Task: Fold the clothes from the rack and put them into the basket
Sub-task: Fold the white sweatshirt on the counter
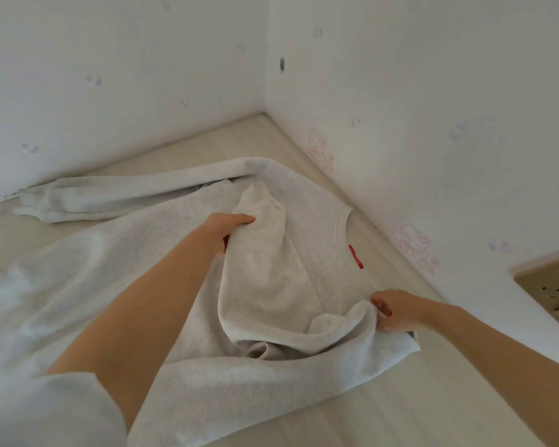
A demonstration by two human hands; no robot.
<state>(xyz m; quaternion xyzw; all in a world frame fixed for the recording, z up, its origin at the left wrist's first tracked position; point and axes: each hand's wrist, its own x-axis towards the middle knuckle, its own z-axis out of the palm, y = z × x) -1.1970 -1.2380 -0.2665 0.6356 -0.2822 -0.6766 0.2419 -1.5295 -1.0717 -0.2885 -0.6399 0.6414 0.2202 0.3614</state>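
Note:
A light grey sweatshirt (149, 253) lies spread on a pale wooden surface (417, 408) in a room corner. Its neck with a red label (355, 257) points toward the right wall. One sleeve (126, 195) stretches out to the left along the back wall. The other sleeve (265, 253) is folded over the body. My left hand (229, 224) grips that folded sleeve near its cuff. My right hand (397, 309) pinches the fabric at the shoulder edge on the right. No rack or basket is in view.
White walls (400, 91) with faint pink cartoon stickers meet in a corner just behind the sweatshirt. A beige wall socket plate (552, 285) sits in the right wall. Bare wooden surface shows at the bottom right.

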